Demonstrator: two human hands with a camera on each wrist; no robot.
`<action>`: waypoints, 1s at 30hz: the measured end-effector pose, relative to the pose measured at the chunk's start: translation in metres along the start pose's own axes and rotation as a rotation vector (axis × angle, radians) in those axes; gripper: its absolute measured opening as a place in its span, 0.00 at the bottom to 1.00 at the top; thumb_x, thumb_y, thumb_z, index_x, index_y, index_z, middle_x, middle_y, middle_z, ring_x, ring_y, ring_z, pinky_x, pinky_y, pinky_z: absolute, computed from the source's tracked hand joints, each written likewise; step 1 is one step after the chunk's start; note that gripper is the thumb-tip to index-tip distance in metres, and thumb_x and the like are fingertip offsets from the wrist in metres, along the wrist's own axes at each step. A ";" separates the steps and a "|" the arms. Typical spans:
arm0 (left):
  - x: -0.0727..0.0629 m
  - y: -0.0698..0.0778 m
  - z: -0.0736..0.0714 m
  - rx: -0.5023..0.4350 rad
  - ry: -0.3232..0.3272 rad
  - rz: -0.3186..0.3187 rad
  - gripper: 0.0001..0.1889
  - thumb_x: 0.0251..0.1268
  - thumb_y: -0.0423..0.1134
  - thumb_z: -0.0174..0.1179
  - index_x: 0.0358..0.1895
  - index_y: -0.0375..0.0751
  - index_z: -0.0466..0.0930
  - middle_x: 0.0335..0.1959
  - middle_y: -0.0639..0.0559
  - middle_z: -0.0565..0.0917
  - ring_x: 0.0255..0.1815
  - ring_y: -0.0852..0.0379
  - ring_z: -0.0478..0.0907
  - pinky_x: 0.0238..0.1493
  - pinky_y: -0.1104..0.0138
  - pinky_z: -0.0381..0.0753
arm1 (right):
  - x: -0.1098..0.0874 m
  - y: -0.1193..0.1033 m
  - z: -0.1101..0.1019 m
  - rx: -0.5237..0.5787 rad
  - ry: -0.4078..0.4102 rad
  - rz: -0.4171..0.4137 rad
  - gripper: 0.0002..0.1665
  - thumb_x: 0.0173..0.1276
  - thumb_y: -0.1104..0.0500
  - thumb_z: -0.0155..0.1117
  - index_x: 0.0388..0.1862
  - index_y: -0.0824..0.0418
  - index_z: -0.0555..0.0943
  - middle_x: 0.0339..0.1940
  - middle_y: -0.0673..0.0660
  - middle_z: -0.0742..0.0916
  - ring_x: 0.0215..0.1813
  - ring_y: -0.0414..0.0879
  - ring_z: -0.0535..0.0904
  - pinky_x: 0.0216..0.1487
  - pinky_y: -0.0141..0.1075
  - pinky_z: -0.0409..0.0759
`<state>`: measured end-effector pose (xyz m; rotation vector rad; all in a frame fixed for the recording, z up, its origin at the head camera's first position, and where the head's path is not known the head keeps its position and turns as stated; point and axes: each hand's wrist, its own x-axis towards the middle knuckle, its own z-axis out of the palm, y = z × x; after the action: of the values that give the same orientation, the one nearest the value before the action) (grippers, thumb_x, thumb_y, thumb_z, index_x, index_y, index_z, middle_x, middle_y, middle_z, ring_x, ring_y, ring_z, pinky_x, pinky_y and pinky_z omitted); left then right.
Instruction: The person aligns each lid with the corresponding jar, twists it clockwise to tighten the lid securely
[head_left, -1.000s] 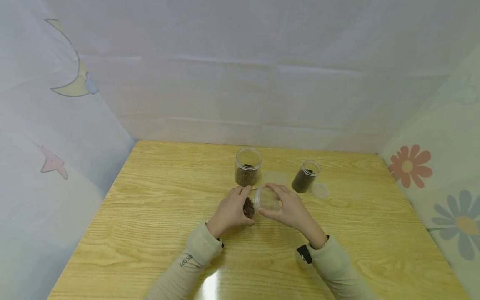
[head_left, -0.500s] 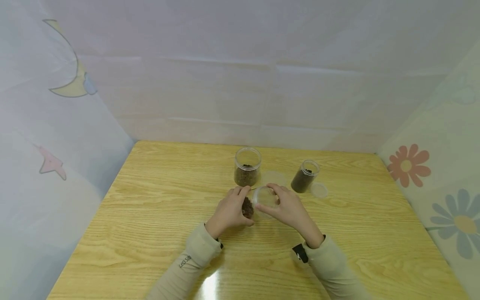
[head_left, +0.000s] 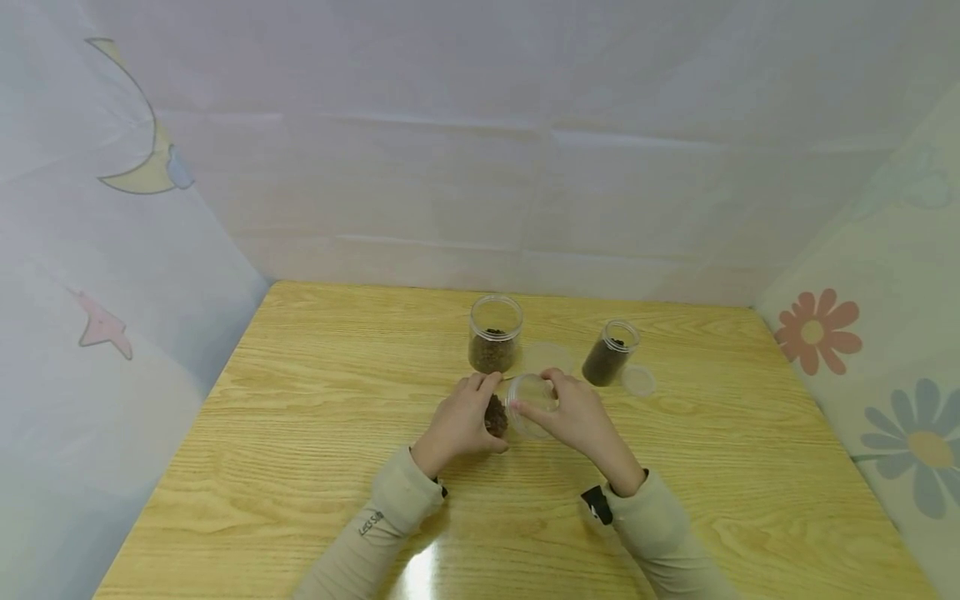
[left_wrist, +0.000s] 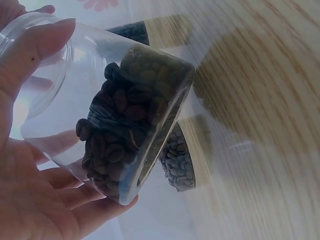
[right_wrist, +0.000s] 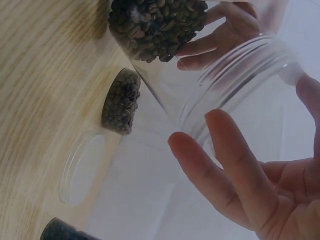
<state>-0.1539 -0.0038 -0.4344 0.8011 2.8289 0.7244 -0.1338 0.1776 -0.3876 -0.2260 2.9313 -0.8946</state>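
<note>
My left hand point(head_left: 459, 417) grips a clear plastic jar point(left_wrist: 117, 127) partly filled with dark coffee beans. The jar leans, its beans banked at the bottom end and its threaded mouth point(right_wrist: 235, 82) turned toward my right hand point(head_left: 579, 412). Thumb and fingers of that right hand are round the mouth, with fingertips point(right_wrist: 220, 120) at the rim. I cannot tell whether a clear lid sits there. In the left wrist view the bottom edge of the jar is close to the tabletop; contact is unclear.
Behind the hands stands an uncovered wide jar point(head_left: 493, 352) of coffee beans. To its right is a narrower uncovered jar point(head_left: 604, 362) with dark contents. A large clear lid point(head_left: 546, 357) and a smaller one point(head_left: 640, 381) lie beside them on the wooden table point(head_left: 315, 433).
My right hand has shifted slightly left and turned a little at the jar's mouth. The left hand and its jar stay almost in place.
</note>
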 end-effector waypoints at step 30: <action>0.001 -0.001 0.000 0.021 -0.016 0.029 0.50 0.34 0.52 0.75 0.65 0.42 0.59 0.59 0.42 0.68 0.59 0.45 0.65 0.49 0.54 0.74 | 0.001 0.000 -0.001 -0.033 -0.051 0.041 0.39 0.59 0.36 0.58 0.43 0.73 0.73 0.09 0.52 0.70 0.11 0.40 0.61 0.13 0.32 0.64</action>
<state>-0.1549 -0.0037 -0.4351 0.8494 2.8208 0.6893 -0.1347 0.1779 -0.3863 -0.1872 2.8947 -0.8233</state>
